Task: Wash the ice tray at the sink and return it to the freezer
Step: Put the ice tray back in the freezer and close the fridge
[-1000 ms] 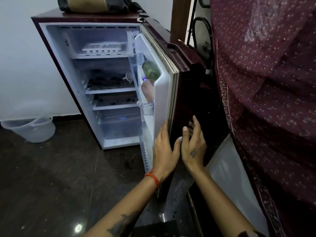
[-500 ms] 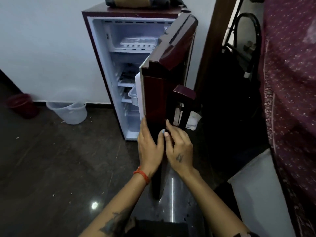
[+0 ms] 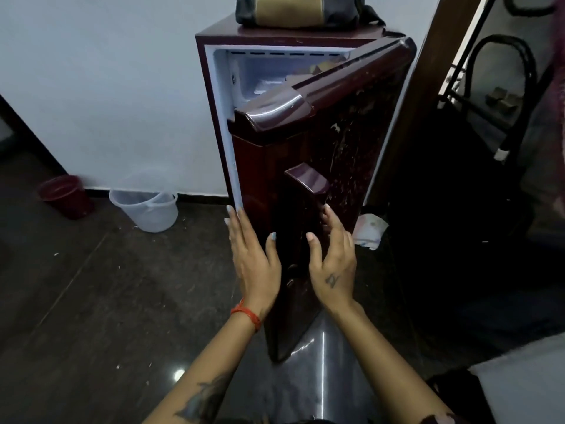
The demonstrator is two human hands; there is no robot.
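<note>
My fridge door (image 3: pixel 321 166) stands nearly shut, leaving only a narrow gap along its left edge into the freezer compartment (image 3: pixel 269 75). Its handle (image 3: pixel 305 194) juts out between my hands. Open floor (image 3: pixel 107 301) lies left; a clear bucket (image 3: pixel 146 206) sits by the wall.

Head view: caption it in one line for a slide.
Both open hands, left hand and right hand, at the maroon fridge door, almost closed.

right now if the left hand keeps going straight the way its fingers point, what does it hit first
The left hand points up and forward, fingertips at the free edge of the fridge door. Straight on, it would probably meet that edge or the white door seal beside it first; depth is unclear.
</note>
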